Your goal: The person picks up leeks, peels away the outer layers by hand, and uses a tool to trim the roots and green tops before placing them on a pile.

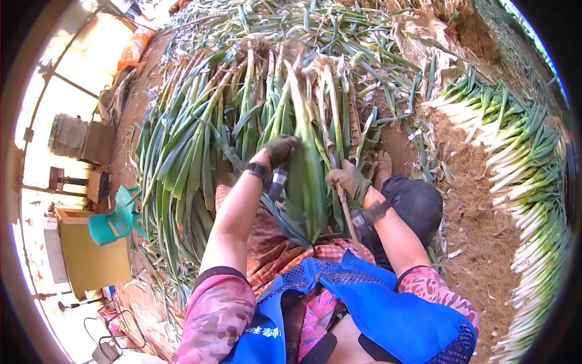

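A large leek (301, 121) lies in front of me, root end away and wide green leaves toward my lap; its lower leaves are blurred. My gloved left hand (281, 149) is closed at its left side, gripping the leaves. In my gloved right hand (350, 181) is a thin brownish stick (347, 212), which slants from beside the leek down toward my lap. The stick's far end is dark near the leaves, and its kind is not clear. A big heap of untrimmed leeks (182, 139) spreads to the left and ahead of both hands.
Cleaned leeks with white stems (509, 164) form a long row on the right, beside dry straw-like roots (479, 242). On the left stand a green plastic chair (115, 219) and a wooden cabinet (97, 258). Loose leaves (339, 27) cover the ground ahead.
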A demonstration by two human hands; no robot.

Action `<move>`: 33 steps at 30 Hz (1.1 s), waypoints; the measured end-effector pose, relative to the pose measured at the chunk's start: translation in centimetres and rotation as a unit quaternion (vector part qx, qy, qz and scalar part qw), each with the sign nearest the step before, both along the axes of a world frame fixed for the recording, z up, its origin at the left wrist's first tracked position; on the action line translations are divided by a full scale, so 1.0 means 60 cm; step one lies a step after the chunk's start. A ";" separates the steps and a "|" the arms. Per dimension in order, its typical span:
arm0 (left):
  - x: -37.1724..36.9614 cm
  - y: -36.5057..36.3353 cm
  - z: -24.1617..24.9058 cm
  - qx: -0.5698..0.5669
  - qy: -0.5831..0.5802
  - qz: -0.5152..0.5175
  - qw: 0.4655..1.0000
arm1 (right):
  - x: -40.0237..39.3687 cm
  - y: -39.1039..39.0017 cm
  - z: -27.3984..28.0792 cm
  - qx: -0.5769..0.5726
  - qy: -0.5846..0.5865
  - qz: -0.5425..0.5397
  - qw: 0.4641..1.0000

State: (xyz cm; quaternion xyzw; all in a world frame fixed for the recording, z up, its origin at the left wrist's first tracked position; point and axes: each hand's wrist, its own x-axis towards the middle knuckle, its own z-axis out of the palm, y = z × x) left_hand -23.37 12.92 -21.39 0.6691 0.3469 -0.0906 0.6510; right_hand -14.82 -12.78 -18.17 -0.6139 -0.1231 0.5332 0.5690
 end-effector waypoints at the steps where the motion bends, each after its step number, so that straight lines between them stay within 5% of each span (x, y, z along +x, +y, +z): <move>1: -0.004 -0.023 -0.005 -0.111 -0.022 0.045 0.993 | -0.015 -0.001 0.011 -0.035 -0.105 -0.003 0.994; 4: 0.009 -0.050 -0.029 -0.082 -0.012 0.000 0.997 | -0.034 -0.020 0.040 -0.066 -0.261 0.090 0.959; 7: 0.026 -0.082 -0.074 -0.006 -0.061 0.077 0.995 | -0.024 -0.024 0.026 -0.130 -0.340 0.090 0.927; 13: 0.073 -0.112 -0.151 0.084 -0.092 0.032 0.992 | 0.048 0.035 0.009 -0.252 -0.330 0.114 0.903; 18: 0.095 -0.112 -0.073 0.165 0.012 -0.025 0.986 | 0.073 0.063 -0.007 -0.274 -0.300 0.166 0.898; 25: 0.087 -0.110 -0.124 -0.126 -0.087 0.153 0.976 | -0.010 -0.041 0.035 -0.267 -0.348 0.212 0.873; 26: 0.080 -0.097 -0.093 -0.073 -0.033 0.111 0.991 | -0.016 -0.047 0.033 -0.258 -0.347 0.208 0.877; 28: 0.071 -0.081 -0.168 -0.116 -0.109 0.079 0.984 | -0.018 -0.041 0.042 -0.244 -0.367 0.204 0.874; 29: 0.064 -0.079 -0.115 -0.263 -0.068 0.146 0.951 | -0.017 -0.034 0.047 -0.236 -0.377 0.200 0.873; 33: 0.048 -0.085 -0.047 -0.326 -0.104 0.189 0.920 | -0.016 -0.026 0.055 -0.233 -0.361 0.210 0.878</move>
